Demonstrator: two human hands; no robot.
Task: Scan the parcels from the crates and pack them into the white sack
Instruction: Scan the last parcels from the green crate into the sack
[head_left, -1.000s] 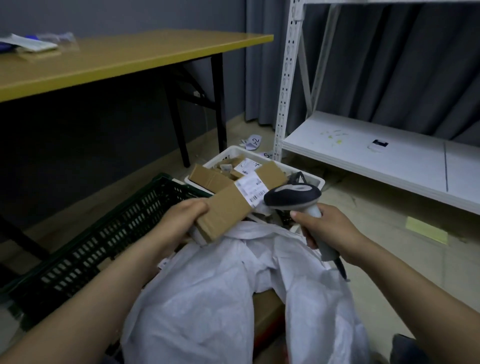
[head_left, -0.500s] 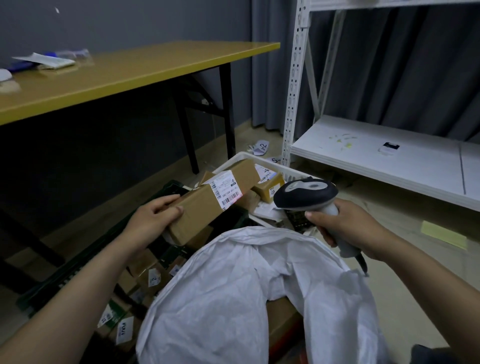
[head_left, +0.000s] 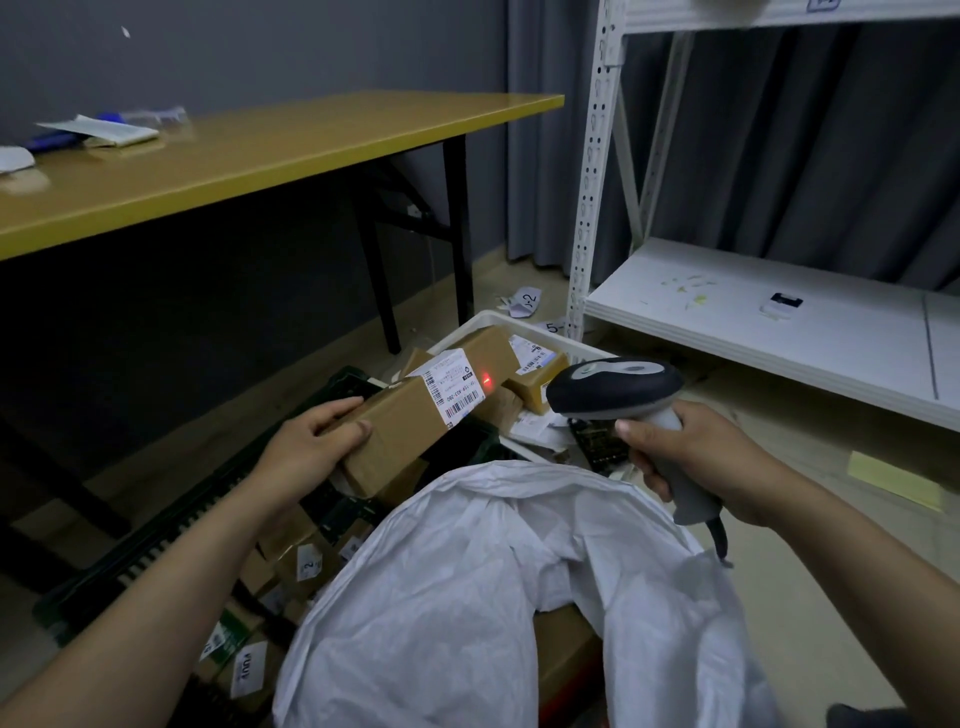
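Cardboard parcel (head_left: 410, 421): long, brown, one white label (head_left: 452, 389) on its upper face. The left grip (head_left: 306, 447) grasps its near end, fingers and thumb curled over it. The far end juts up and away from that grip, above the green crate (head_left: 171, 525) and toward the white crate (head_left: 498, 318).

Grey scanner (head_left: 615, 387): handle clenched in the right grip (head_left: 696, 457), head aimed across at the parcel. Its red dot (head_left: 487, 380) sits at the label's far edge, beside the bars rather than plainly across them.

Risks, as judged:
- A missed read, with the dot off the bars and the parcel tilted.
- A slip, since the left grip has one end only and the length hangs beyond it. A drop would likely land among the loose parcels (head_left: 306, 566) under that grip, mixing scanned with unscanned.

Room:
- The white sack (head_left: 467, 597) lies below and between both grips. Its mouth is slumped and its rim partly folded inward, so entry looks narrow.
- The scanner's cord trails under the right grip, near the sack's rim.
- The shelf post (head_left: 592, 208) stands beyond the right grip, well apart.
- The tabletop (head_left: 260, 150) is high above the left grip.
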